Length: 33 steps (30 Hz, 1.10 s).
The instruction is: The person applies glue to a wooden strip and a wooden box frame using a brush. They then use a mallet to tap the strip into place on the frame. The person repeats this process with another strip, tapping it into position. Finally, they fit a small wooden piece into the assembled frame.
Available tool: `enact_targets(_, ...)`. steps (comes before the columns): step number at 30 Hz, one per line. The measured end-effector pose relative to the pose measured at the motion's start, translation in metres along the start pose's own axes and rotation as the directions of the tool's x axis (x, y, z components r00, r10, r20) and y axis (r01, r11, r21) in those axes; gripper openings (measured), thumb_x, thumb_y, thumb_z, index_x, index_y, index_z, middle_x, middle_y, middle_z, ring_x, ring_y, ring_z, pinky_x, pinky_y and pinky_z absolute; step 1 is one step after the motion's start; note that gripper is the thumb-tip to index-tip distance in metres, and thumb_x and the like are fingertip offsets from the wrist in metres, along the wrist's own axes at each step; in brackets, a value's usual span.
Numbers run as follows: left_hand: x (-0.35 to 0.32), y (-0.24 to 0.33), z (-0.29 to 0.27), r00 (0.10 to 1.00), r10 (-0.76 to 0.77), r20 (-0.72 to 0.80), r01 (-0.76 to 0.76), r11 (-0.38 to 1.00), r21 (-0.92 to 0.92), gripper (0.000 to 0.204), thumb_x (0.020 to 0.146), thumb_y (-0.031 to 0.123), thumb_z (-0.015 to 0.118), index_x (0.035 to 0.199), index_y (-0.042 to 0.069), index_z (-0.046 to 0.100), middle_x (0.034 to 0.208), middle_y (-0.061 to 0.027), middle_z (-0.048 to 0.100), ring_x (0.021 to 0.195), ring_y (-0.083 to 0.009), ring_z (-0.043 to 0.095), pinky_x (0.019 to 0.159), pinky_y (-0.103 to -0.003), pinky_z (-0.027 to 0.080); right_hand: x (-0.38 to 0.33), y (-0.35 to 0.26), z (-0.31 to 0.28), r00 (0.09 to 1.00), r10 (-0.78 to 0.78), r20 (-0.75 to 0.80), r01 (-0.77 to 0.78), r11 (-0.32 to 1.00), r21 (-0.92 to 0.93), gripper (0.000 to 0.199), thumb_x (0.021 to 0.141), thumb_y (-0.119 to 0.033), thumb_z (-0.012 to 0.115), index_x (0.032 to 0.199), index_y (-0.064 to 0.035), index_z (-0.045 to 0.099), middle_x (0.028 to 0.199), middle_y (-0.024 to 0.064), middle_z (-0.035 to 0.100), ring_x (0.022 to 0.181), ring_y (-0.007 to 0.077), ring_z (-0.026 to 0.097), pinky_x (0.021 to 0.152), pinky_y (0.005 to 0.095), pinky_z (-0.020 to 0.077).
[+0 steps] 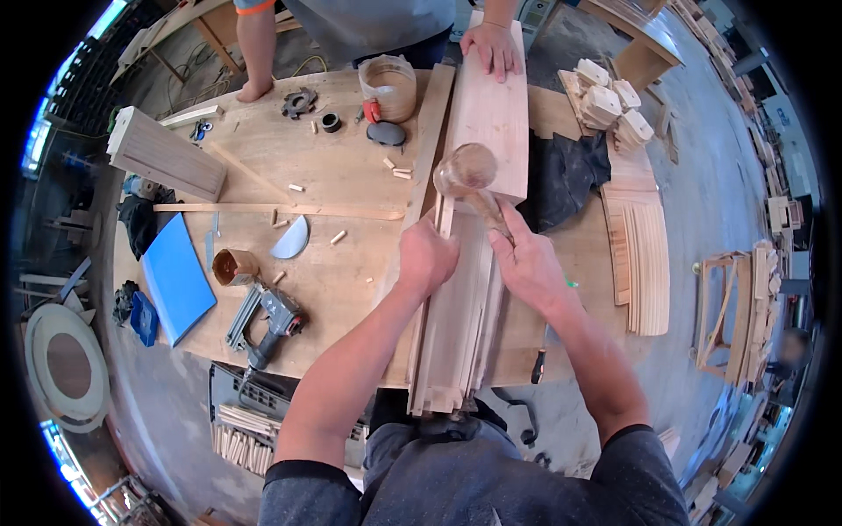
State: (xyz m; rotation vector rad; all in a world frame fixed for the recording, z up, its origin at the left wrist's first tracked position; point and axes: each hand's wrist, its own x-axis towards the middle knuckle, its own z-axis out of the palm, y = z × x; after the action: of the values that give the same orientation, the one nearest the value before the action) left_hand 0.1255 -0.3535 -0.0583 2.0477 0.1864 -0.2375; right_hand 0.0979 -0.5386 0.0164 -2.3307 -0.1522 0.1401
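Observation:
In my right hand (532, 270), the fingers are wrapped round the handle of a wooden mallet (466, 168). Its round head is over the long wooden workpiece (456, 307), which points away from me. My left hand (428, 258) is closed on a thin wooden strip along the workpiece's left side; the fingertips are partly hidden. Beyond the mallet, a wide pale board (485, 114) continues the line of the workpiece. Another person's hand (493, 48) lies flat on its far end.
On the workbench (351, 302) lie a nail gun (267, 324), a blue sheet (179, 279), a brown glue cup (235, 266), a plastic tub (387, 86) and several dowels. A square wooden post (167, 156) rests at far left. Black cloth (570, 180) and stacked strips (645, 263) lie right.

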Motion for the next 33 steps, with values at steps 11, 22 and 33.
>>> enact_targets(11,-0.010,0.009,-0.008,0.999,-0.029,0.035,0.030,0.998,-0.047,0.046,0.083,0.022,0.069,0.120,-0.004,0.070,0.091,-0.0275,0.074,0.088,-0.0393,0.074,0.082,-0.044,0.058,-0.002,-0.018,-0.007,0.970,-0.209,-0.122,0.201,0.977,-0.076,0.057,0.104,-0.025,0.060,0.155,-0.0054,0.043,0.101,0.0292,0.071,0.094,0.0509,0.067,0.081,0.0489,0.0559)
enact_targets(22,-0.009,-0.003,-0.004,0.996,0.060,-0.072,-0.057,0.997,0.044,0.037,0.082,0.014,0.064,0.115,-0.004,0.069,0.087,-0.0297,0.072,0.090,-0.0464,0.071,0.088,-0.051,0.056,0.000,-0.075,-0.018,0.937,-0.185,-0.296,0.226,0.968,0.111,0.057,0.104,-0.028,0.060,0.155,-0.0080,0.043,0.099,0.0319,0.069,0.091,0.0511,0.067,0.080,0.0504,0.0555)
enact_targets(33,-0.005,0.007,-0.006,0.999,0.040,-0.005,-0.040,0.999,0.026,0.037,0.085,0.024,0.068,0.110,-0.004,0.070,0.087,-0.0279,0.073,0.088,-0.0431,0.073,0.082,-0.048,0.057,0.002,-0.023,-0.012,0.999,0.039,-0.009,-0.039,0.997,-0.070,0.056,0.106,-0.032,0.056,0.155,-0.0077,0.043,0.088,0.0294,0.069,0.084,0.0499,0.067,0.077,0.0499,0.0533)
